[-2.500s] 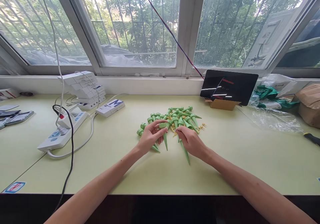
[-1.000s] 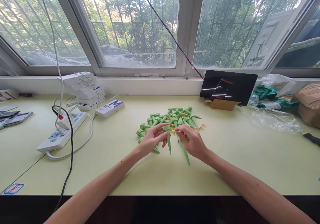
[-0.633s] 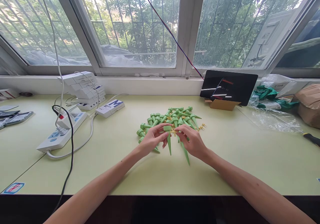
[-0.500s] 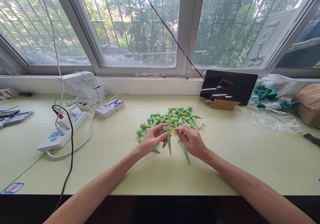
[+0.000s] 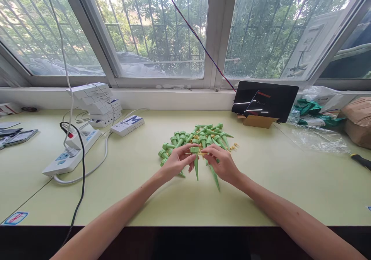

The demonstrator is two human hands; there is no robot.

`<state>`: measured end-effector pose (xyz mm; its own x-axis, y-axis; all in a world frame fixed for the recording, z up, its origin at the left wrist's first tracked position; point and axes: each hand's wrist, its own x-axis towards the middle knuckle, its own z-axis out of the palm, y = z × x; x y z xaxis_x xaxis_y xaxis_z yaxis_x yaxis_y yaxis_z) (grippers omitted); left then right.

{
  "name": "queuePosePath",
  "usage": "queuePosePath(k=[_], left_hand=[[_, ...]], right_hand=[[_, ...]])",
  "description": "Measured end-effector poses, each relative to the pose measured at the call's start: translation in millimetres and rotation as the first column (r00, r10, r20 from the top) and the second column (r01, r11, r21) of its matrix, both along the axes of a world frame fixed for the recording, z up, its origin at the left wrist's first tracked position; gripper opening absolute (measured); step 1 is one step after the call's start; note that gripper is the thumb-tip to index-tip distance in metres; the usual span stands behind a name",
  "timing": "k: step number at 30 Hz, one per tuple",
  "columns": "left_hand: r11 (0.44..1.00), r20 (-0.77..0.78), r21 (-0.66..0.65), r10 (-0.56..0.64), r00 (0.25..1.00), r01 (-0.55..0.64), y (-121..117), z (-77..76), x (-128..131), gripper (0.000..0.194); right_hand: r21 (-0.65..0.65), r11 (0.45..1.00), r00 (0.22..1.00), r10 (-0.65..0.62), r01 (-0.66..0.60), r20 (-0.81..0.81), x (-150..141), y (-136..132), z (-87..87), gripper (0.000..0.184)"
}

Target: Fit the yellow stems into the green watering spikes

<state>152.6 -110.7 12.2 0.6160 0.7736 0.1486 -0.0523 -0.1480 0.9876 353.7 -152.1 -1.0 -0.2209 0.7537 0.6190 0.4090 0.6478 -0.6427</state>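
A heap of green plastic cone spikes (image 5: 203, 135) with small yellow parts (image 5: 234, 146) lies mid-table. My left hand (image 5: 176, 161) pinches one green spike (image 5: 196, 163) by its ribbed head, tip pointing down toward me. My right hand (image 5: 222, 164) is closed in a pinch against the side of that spike's head, on a tiny yellow piece (image 5: 200, 152). Another green spike (image 5: 213, 178) lies on the table under my right hand.
A white power strip (image 5: 71, 150) with a black cable (image 5: 82, 182) and stacked white boxes (image 5: 95, 102) sit left. A dark tablet (image 5: 265, 100) leans on a cardboard box at the back right, beside plastic bags (image 5: 314, 109). A screwdriver handle (image 5: 361, 160) lies far right.
The left hand lifted one spike off the heap and turned it tip-down; the right hand left the lying spike and pinched a yellow piece against its head. Over the last second, hardly any movement.
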Motion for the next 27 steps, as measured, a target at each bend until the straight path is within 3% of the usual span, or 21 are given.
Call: queuePosePath(k=[20, 27], left_hand=[[0.990, -0.072, 0.138, 0.012, 0.997, -0.002, -2.8, -5.7, -0.2, 0.040], [0.989, -0.092, 0.145, 0.011, 0.996, 0.002, -3.3, -5.2, -0.4, 0.040]], right_hand=[[-0.148, 0.989, 0.999, 0.022, -0.018, 0.028, 2.1, 1.7, -4.2, 0.017], [-0.116, 0.993, 0.999, 0.024, -0.019, 0.045, 2.3, 1.5, -4.0, 0.016]])
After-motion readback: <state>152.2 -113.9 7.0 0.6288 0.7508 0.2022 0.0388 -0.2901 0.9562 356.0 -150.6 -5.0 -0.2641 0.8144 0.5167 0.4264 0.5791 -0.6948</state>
